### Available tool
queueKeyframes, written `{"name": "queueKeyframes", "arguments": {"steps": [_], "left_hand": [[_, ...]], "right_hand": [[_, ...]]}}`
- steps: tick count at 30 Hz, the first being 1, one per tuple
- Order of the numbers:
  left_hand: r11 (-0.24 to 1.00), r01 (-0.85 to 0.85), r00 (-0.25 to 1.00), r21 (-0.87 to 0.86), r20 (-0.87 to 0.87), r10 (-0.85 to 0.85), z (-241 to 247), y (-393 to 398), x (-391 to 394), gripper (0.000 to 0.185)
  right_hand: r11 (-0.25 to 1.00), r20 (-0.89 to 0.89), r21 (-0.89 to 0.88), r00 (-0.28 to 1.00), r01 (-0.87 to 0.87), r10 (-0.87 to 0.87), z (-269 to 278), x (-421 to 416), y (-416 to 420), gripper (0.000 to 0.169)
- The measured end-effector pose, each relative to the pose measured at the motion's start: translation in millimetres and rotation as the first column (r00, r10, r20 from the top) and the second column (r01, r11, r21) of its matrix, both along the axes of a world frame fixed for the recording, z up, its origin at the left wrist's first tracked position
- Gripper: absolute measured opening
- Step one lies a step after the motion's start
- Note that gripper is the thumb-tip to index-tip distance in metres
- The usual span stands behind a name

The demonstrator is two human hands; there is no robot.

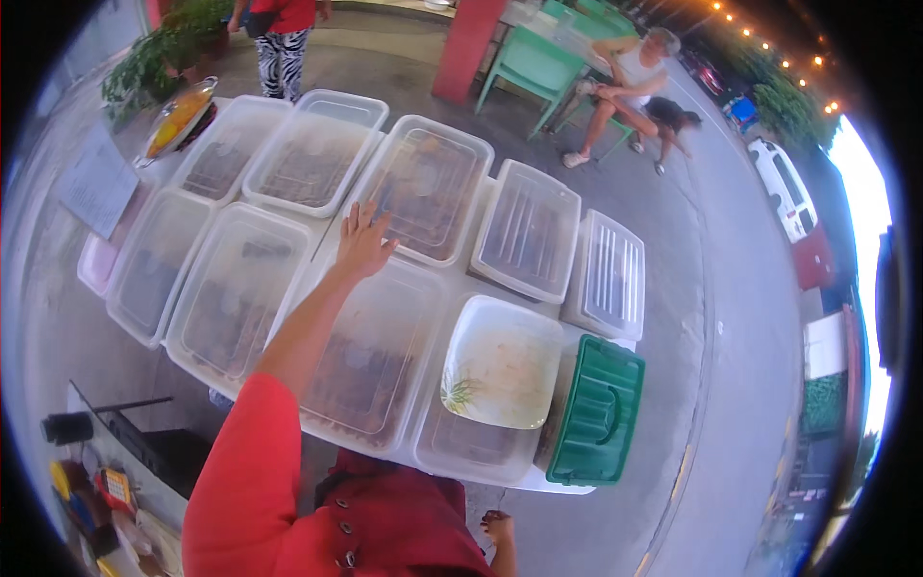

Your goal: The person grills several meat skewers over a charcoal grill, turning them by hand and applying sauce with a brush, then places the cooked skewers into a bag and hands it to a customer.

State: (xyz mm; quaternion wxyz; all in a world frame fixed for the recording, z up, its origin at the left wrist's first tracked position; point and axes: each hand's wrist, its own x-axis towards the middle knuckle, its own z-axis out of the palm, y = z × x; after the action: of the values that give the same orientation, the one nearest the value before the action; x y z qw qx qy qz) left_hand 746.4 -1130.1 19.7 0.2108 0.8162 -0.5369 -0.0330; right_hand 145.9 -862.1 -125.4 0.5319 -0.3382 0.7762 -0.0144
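My left hand (364, 244) reaches out palm down with spread fingers, over the near left corner of a lidded clear plastic bin (433, 187) in the back row; whether it touches the lid I cannot tell. In front of it is another bin (364, 353), with brownish contents blurred behind its cloudy lid. My right hand (497, 526) hangs low beside my red top, fingers curled, its palm hidden. A white square tray (505, 360) with a leaf pattern lies on the front right bin (469, 447), beside a green-lidded box (598, 411).
More lidded bins (316, 151) fill both rows of the table. A metal dish with orange food (177, 122) and a paper sheet (99, 180) are at the left. Behind stand a person in zebra-print trousers (281, 61), green chairs (533, 65) and a seated person (634, 79).
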Motion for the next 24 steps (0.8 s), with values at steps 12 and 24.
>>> {"name": "queueKeyframes", "arguments": {"steps": [12,24], "left_hand": [[0.912,-0.102,0.989,0.397,0.143,0.048,-18.9,-50.9,3.2,0.071],[0.892,-0.210,0.966,-0.400,-0.228,0.126,-17.3,93.1,-57.1,0.049]], "right_hand": [[0.880,-0.078,0.063,0.876,-0.471,0.475,-6.1,10.9,55.9,0.029],[0.989,0.075,-0.086,0.989,-0.120,0.127,28.7,41.4,4.2,0.018]]}}
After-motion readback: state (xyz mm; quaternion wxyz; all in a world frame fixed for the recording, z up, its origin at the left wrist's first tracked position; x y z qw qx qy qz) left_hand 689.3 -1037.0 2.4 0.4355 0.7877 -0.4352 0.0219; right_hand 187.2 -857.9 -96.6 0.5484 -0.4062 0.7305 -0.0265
